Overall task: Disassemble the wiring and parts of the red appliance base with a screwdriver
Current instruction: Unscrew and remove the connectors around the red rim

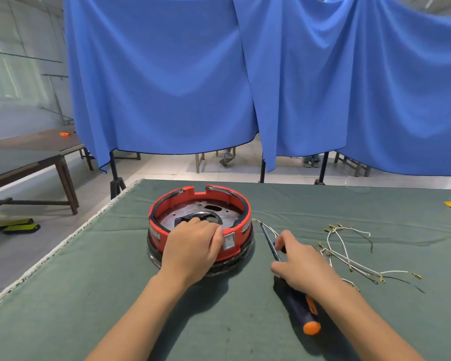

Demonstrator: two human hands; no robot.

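Nearest the viewer, the screwdriver (301, 306) lies on the green-covered counter (115, 295), its dark handle with orange end toward the person and its thin shaft pointing away, just right of the red appliance base (201, 225). The right hand (303, 267) rests over it where handle meets shaft, fingers loosely bent around the shaft; whether it truly grips or only touches cannot be told for sure. The left hand (193, 246) curls over the near rim of the base, fingers hooked inside, beside a small white switch (229, 241) on its front wall.

The base sits a little beyond, open on top, a metal plate (201, 212) with holes and a dark curved piece showing within. It looks rigid and fairly light, plastic over metal, likely to slide on cloth unless held down; the rim is the sound place to hold, away from the notched far edge.

To the right of the base lies a loose bundle of white wires (349, 254) with brass terminals, limp and easily tangled.

Beyond the base hang blue curtains (167, 87).
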